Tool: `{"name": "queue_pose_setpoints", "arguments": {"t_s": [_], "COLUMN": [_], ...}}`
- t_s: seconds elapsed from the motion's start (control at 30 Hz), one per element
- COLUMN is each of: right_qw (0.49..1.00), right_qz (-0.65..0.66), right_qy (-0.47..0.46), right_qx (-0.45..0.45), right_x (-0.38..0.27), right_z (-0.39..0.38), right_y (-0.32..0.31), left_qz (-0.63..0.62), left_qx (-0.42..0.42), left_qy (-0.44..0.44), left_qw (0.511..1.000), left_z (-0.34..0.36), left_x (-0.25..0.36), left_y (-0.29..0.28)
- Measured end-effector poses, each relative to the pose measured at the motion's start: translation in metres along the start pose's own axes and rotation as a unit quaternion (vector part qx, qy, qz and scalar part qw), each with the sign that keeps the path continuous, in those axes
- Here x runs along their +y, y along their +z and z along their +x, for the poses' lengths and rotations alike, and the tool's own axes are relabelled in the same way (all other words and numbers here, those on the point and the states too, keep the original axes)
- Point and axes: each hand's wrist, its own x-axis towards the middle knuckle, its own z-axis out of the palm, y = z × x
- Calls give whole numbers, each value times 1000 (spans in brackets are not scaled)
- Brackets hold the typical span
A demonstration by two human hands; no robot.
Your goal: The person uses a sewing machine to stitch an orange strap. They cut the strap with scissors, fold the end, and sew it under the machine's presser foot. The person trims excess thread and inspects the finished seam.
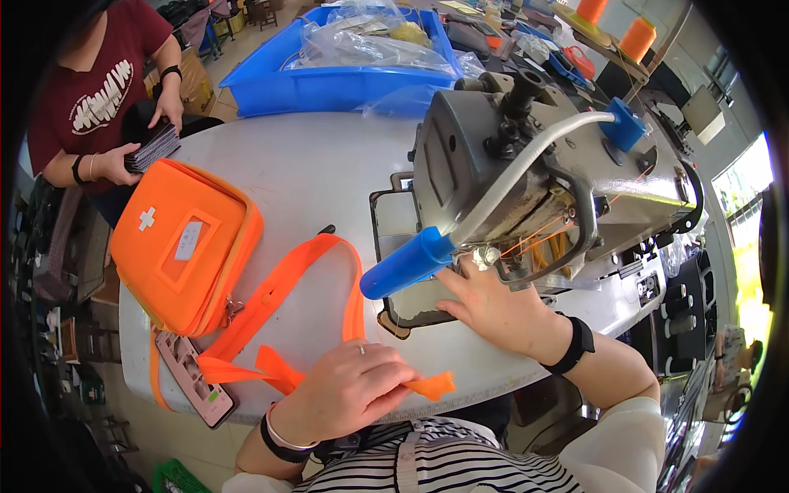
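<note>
My left hand [353,390], a ring on one finger, is closed on a long orange zipper tape [283,283] near the table's front edge. A frayed end pokes out past its fingers; the rest loops back over the table, with a small dark piece at the far bend. Beside the needle area of a grey sewing machine [493,156], my right hand [501,308] rests low over the bed, thumb and forefinger stretched apart. Its other fingers are partly hidden under the machine head. A blue tube-shaped lamp [408,264] on a pale bent arm hangs over the dark-edged metal plate [399,218].
An orange pouch [185,246] with a white cross lies at the left, and a pink phone-like case [193,378] beneath its edge. A blue bin [341,86] of plastic bags stands behind. At far left, another person [107,99] holds a dark stack. Orange thread cones [637,39] stand upper right.
</note>
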Motion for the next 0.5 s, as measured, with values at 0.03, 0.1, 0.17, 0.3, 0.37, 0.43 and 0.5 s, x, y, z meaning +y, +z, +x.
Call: {"name": "queue_pose_setpoints", "arguments": {"t_s": [0.03,0.1,0.17,0.3,0.37,0.43,0.5], "right_qw": [1000,1000,1000,999,998,1000,996], "right_qz": [3,2,-3,15,33,-10,-69], "right_qy": [-1,2,11,15,12,-5,-42], "right_qx": [5,5,-5,-29,-43,-3,44], "right_x": [0,0,-4,-8,-7,-4,5], "right_z": [0,0,-4,-7,-8,-4,0], "right_y": [0,0,0,-2,-3,-11,-14], "left_qz": [1,3,3,12,15,19,19], "left_qx": [0,2,2,-17,-25,-25,-21], "left_qy": [1,2,4,0,-3,-4,0], "left_qw": [1000,1000,1000,1000,1000,1000,1000], "left_z": [0,0,1,1,2,1,0], "left_x": [0,0,-1,2,3,4,2], "left_y": [0,0,0,-2,-3,-3,-1]}}
